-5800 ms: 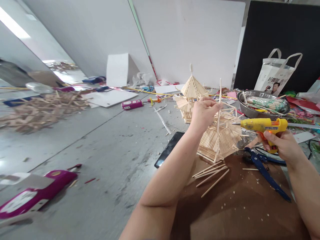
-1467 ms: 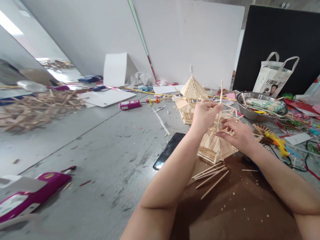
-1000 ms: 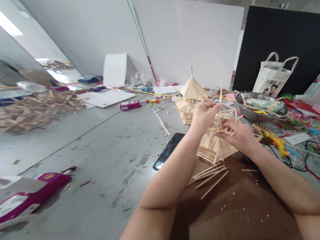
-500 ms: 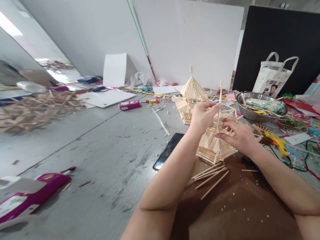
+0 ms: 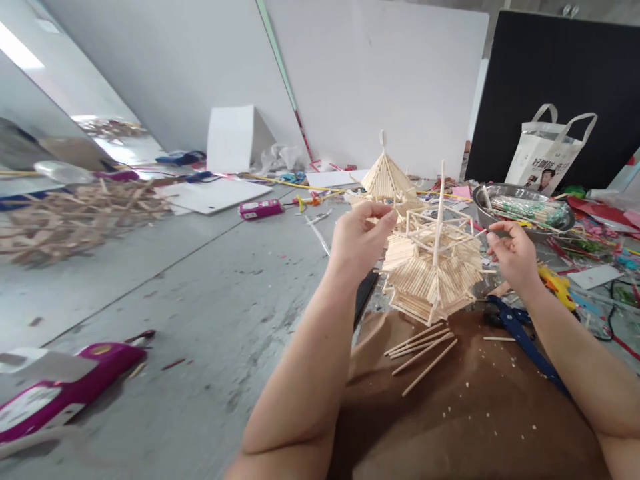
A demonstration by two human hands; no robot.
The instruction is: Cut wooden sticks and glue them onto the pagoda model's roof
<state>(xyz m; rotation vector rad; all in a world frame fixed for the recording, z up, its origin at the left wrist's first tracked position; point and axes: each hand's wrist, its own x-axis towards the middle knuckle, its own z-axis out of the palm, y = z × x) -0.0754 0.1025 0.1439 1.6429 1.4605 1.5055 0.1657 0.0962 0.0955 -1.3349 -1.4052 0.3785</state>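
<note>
Grip spread loose on left hand [image 5: 357, 241] and right hand [image 5: 514, 255], flanking stick tower [image 5: 431, 273]

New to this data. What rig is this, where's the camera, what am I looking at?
There is no machine here: a person works with two bare hands. The single camera sits on their head and looks forward and down, so the arms enter from below. The left hand and right hand flank a tiered stick model with one upright stick rising from it. It is unclear whether either hand grips anything. The model stands at the far edge of a brown sheet that has loose sticks on it. Nearby are a blue cutting tool, a yellow glue gun and a metal bowl.
</note>
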